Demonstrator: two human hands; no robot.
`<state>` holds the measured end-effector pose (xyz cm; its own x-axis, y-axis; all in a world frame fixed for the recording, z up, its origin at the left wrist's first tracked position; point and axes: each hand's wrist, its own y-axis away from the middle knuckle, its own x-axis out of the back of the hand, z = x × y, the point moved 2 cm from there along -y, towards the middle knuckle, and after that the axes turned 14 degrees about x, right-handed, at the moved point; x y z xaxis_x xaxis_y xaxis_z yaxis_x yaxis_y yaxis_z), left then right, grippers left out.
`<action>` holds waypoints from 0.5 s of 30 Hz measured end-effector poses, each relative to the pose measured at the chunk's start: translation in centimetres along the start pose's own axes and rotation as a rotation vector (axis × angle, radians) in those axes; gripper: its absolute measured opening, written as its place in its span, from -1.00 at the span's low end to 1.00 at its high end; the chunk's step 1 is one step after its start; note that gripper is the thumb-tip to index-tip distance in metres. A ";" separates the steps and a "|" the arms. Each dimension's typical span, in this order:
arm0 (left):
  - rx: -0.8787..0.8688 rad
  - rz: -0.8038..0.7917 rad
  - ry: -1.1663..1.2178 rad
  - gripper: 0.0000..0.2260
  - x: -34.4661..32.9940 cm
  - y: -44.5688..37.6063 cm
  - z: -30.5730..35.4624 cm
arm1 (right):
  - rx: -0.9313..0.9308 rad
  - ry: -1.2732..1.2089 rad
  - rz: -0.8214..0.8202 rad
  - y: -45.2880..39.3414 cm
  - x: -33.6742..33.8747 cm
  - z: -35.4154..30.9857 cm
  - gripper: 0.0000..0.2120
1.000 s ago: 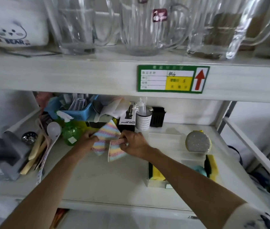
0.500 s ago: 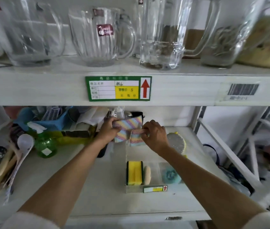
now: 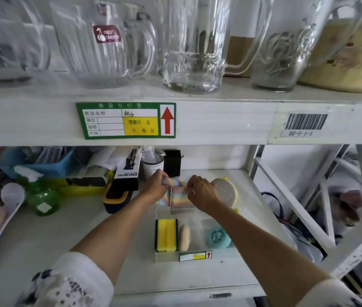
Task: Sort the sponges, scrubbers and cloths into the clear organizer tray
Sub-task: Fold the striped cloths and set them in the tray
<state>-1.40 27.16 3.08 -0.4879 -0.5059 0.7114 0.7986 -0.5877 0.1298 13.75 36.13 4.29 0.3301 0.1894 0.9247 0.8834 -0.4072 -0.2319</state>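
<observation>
A folded rainbow-striped cloth [image 3: 179, 197] is gripped by both hands over the back part of the clear organizer tray [image 3: 166, 257] on the lower shelf. My left hand [image 3: 155, 185] pinches its left top corner; my right hand [image 3: 201, 191] holds its right edge. In the tray's front compartments stand a yellow-and-green sponge [image 3: 166, 234], a beige pad [image 3: 184, 237] and a teal mesh scrubber [image 3: 217, 237]. A round silver-and-yellow scrubber [image 3: 227, 191] lies just right of my right hand.
A black-and-yellow brush [image 3: 116, 196], a spray bottle box [image 3: 129, 171], a green spray bottle [image 3: 43, 196], a blue basket [image 3: 49, 160] and spoons [image 3: 9, 196] crowd the shelf's left. Glass pitchers [image 3: 194, 43] stand on the upper shelf. The white frame [image 3: 286, 200] borders the right.
Both hands carried the striped cloth rightward and down toward the tray's back section. The camera view shifted right and closer, bringing the tray toward the centre.
</observation>
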 end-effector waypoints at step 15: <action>-0.028 0.072 -0.047 -0.79 -1.3 -1.5 -1.1 | -0.005 0.054 -0.041 -1.2 -0.7 0.6 -0.67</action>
<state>-2.38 27.98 1.23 -0.4115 -0.5177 0.7501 0.8206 -0.5685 0.0578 12.62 37.01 3.73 0.2754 0.1575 0.9484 0.8941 -0.4045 -0.1924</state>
